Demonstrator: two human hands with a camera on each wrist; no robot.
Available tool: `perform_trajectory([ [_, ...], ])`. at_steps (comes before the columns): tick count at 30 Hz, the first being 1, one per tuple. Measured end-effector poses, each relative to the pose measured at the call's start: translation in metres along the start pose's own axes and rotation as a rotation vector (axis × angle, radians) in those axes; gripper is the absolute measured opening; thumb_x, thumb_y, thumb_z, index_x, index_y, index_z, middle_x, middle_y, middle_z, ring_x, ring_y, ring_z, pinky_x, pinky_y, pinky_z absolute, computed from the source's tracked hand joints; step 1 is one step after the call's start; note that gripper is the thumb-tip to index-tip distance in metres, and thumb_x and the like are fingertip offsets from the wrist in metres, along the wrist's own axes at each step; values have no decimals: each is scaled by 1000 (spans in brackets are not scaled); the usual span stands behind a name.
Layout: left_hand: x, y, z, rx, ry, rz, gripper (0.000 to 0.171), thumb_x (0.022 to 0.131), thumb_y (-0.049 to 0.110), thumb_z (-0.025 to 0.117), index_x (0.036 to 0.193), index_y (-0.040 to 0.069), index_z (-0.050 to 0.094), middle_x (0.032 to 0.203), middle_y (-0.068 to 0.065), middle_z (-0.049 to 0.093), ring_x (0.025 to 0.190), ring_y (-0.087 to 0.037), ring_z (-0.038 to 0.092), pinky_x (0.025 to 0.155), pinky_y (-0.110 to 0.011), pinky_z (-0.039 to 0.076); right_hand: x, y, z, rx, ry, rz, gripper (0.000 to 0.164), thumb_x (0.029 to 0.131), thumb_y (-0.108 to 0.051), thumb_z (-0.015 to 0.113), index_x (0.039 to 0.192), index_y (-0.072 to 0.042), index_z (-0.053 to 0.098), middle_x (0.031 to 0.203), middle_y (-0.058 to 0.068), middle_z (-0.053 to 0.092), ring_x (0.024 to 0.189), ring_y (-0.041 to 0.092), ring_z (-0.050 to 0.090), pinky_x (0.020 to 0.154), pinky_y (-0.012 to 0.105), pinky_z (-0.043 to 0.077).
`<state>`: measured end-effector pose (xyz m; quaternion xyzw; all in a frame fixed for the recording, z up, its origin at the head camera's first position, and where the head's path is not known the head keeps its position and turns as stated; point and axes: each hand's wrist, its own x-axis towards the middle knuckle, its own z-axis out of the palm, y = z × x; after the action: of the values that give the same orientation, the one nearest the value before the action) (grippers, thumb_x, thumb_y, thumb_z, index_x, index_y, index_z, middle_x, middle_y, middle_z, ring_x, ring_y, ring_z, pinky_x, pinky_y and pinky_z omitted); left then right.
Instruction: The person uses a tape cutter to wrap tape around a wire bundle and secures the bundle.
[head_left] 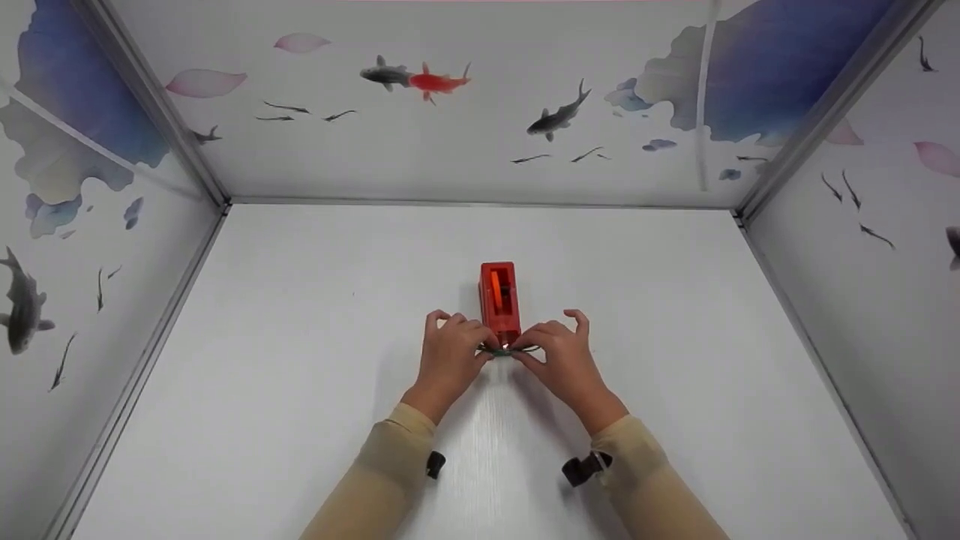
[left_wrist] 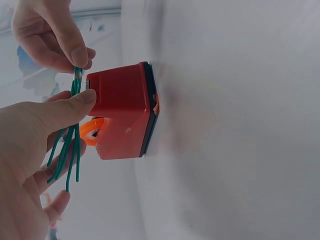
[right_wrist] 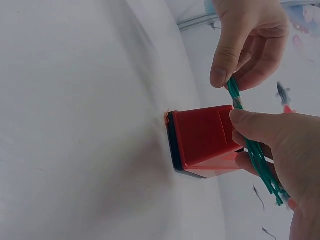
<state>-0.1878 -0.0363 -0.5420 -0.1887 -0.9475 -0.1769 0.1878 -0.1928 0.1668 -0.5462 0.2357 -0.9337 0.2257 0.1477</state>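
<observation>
Both hands hold a thin bundle of green wires (left_wrist: 64,157) crosswise at the near, toothed end of a red tape dispenser (head_left: 487,307). My left hand (head_left: 454,352) pinches one side of the bundle between thumb and fingers; loose ends fan out past its palm. On the other side, my right hand (head_left: 564,356) pinches the bundle with thumb and fingertips. Between the two grips, a pale, shiny band (right_wrist: 237,101) shows on the wires; whether it is tape I cannot tell. An orange tape core (head_left: 496,289) sits inside the dispenser, which stands upright on the table.
The white table (head_left: 300,360) is enclosed by a back wall (head_left: 480,150) and side walls printed with fish and petals. Metal strips edge the walls. Dark wrist-worn devices (head_left: 585,469) sit at both sleeves.
</observation>
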Motion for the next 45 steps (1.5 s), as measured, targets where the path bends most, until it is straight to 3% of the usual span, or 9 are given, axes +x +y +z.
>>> perform_trajectory([
  [6, 1, 0, -3, 55, -35, 11, 19, 80, 28, 91, 95, 30, 80, 93, 8, 79, 91, -16, 67, 103, -47, 44, 1, -2, 1, -21, 21, -23, 13, 83, -21, 88, 95, -23, 81, 91, -8, 78, 90, 11, 69, 112, 58, 28],
  [14, 4, 0, -12, 105, -196, -29, 24, 85, 45, 84, 106, 34, 82, 95, 8, 79, 90, -16, 57, 88, -39, 42, 0, -2, 2, -60, 52, -51, 13, 83, -19, 89, 93, -23, 82, 89, -7, 79, 90, 13, 68, 111, 57, 28],
  [17, 5, 0, -12, 125, -225, -36, 22, 88, 47, 81, 105, 35, 83, 92, 8, 79, 88, -16, 55, 84, -37, 41, 0, -3, 3, -86, 57, -48, 13, 82, -21, 89, 93, -23, 82, 89, -6, 79, 90, 14, 68, 111, 58, 28],
  [23, 5, 1, -11, 149, -186, -11, 20, 87, 46, 81, 105, 36, 83, 92, 9, 80, 88, -16, 57, 86, -37, 45, 3, -6, 1, -125, 15, -4, 12, 82, -24, 89, 92, -24, 82, 88, -6, 79, 89, 14, 69, 112, 59, 27],
  [31, 2, 0, -10, 142, -99, 30, 21, 86, 42, 83, 106, 35, 83, 93, 8, 79, 85, -15, 58, 80, -33, 48, 8, -1, -3, -111, -87, 32, 14, 83, -33, 88, 95, -29, 83, 87, -11, 77, 91, 13, 67, 113, 62, 23],
  [37, -1, -3, -7, 115, -39, 41, 19, 86, 41, 84, 104, 34, 84, 91, 9, 78, 84, -14, 58, 79, -32, 49, 9, 3, -4, -16, -130, 57, 11, 86, -32, 86, 96, -31, 83, 88, -12, 76, 94, 11, 67, 113, 61, 22],
  [45, -5, -6, 0, 65, 40, 36, 17, 83, 39, 87, 99, 32, 85, 88, 10, 76, 83, -13, 59, 78, -32, 52, 6, 6, -2, 80, -98, 58, 8, 86, -28, 86, 93, -25, 83, 86, -10, 78, 89, 12, 69, 110, 60, 28],
])
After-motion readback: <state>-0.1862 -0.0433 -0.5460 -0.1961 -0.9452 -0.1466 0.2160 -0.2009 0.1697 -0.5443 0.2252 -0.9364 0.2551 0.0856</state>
